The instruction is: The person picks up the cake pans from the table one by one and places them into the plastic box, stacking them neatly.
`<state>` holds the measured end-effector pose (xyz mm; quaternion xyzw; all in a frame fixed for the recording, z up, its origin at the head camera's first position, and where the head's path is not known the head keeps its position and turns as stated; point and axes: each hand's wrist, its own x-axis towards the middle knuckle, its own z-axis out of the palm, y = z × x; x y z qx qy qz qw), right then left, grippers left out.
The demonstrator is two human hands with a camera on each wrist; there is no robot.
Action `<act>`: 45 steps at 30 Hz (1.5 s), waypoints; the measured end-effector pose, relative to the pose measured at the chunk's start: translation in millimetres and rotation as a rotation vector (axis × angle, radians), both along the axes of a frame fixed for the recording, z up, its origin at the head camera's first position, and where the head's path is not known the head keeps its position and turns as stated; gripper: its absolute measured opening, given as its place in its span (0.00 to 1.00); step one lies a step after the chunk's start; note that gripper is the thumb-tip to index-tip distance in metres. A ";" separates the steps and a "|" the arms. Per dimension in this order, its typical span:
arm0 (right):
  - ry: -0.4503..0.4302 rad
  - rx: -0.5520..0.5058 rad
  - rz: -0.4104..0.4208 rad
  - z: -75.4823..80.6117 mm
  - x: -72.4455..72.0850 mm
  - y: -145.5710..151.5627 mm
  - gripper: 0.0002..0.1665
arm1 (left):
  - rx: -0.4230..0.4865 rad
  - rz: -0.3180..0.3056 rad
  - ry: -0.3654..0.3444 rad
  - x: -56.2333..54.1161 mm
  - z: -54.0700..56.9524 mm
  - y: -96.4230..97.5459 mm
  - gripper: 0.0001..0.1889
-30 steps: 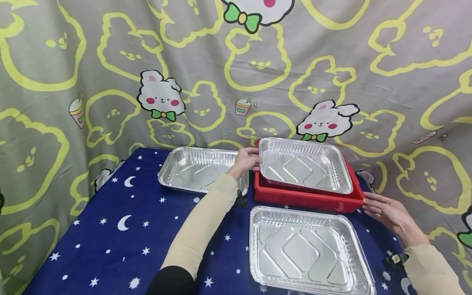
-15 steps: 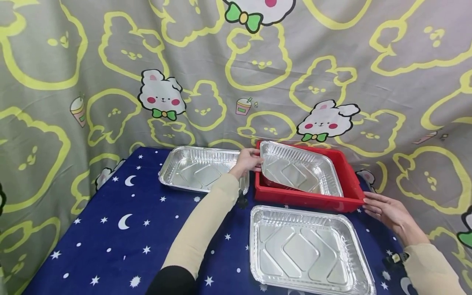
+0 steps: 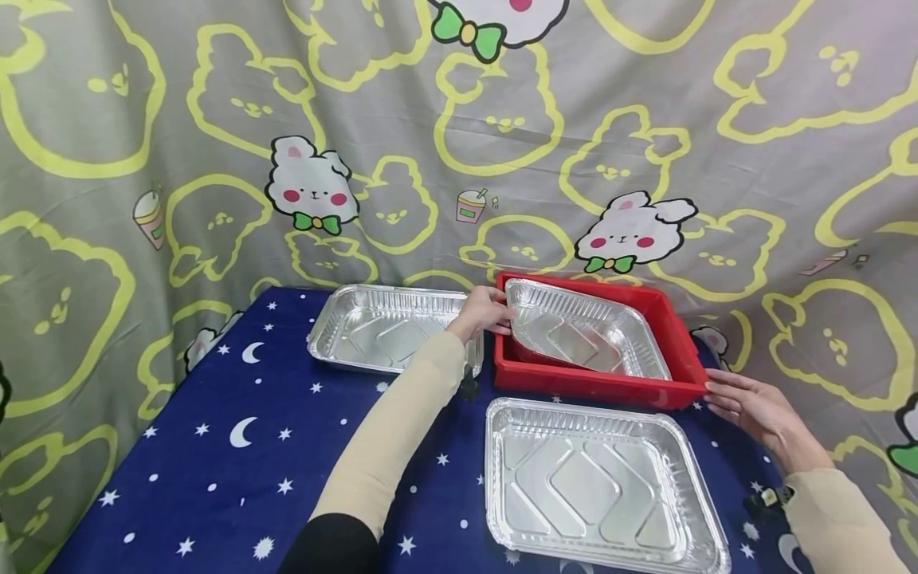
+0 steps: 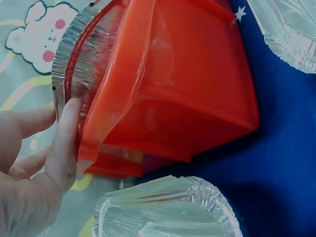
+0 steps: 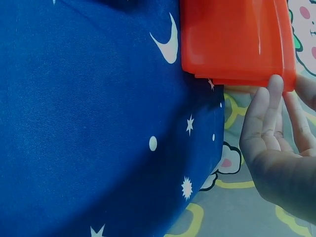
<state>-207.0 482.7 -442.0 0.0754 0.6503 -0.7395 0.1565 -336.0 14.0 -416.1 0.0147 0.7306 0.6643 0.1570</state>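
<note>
My left hand [image 3: 482, 312] pinches the left rim of a foil tray [image 3: 574, 331]. That tray sits tilted inside a red plastic bin [image 3: 595, 384], its left end raised and its right end lower. In the left wrist view the thumb and fingers of my left hand [image 4: 44, 168] lie at the tray's crimped edge, close by the bin's rim [image 4: 118, 74]. At the bin's right front corner, my right hand [image 3: 760, 414] holds the rim. The right wrist view shows fingertips [image 5: 275, 83] against the outer wall of the bin [image 5: 232, 39].
A second foil tray [image 3: 588, 486] lies in front of the bin. Another foil tray [image 3: 380, 335] lies to its left, partly covered by my left arm. All stand on a blue star-patterned cloth [image 3: 237, 478]. Behind hangs a grey curtain [image 3: 402, 104] with cartoon animals.
The foil tray in my left hand has dropped from the top of the red bin down into it, right end first. My right hand has stayed at the bin's corner.
</note>
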 end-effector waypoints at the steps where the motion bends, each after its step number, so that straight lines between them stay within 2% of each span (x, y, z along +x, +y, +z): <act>1: -0.003 -0.002 0.002 0.1 -0.2 0.1 0.24 | -0.002 0.000 0.000 0.3 0.8 0.0 0.30; 11: -0.004 0.007 -0.003 0.0 -0.3 -0.7 0.25 | 0.027 0.016 0.017 2.1 1.2 -2.1 0.32; 17: 0.006 -0.003 -0.008 -0.1 0.3 -0.7 0.26 | 0.054 0.026 0.029 4.8 -0.9 -7.3 0.28; 25: 0.007 0.040 -0.017 0.3 0.5 -1.8 0.23 | 0.074 0.018 0.025 7.2 -1.6 -17.5 0.25; 38: 0.019 0.008 0.008 -2.6 1.1 1.0 0.25 | 0.066 -0.011 0.069 27.3 8.4 -42.3 0.23; 45: 0.019 0.022 -0.005 -2.8 1.4 0.0 0.25 | 0.046 -0.035 0.086 46.5 17.7 -56.0 0.22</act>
